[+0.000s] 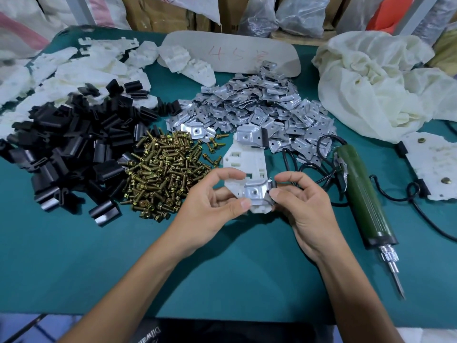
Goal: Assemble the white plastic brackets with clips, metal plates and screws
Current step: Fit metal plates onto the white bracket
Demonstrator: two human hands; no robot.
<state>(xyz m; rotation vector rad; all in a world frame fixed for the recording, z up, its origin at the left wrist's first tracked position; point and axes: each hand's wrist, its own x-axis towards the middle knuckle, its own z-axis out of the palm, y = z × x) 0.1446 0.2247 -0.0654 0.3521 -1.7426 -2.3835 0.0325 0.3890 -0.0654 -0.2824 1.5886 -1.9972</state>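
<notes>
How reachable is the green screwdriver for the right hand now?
Likely yes, once freed: right hand grips the white bracket, but the screwdriver lies just beside it, only its black cable between.

Small assembly workshop: green-covered worktop (222, 256) heaped with bulk parts — black clips (71, 144) left, brass screws (160, 169) centre, metal plates (259, 105) behind; electric screwdriver (363, 194) at right; sacks and cartons (158, 13) along top
</notes>
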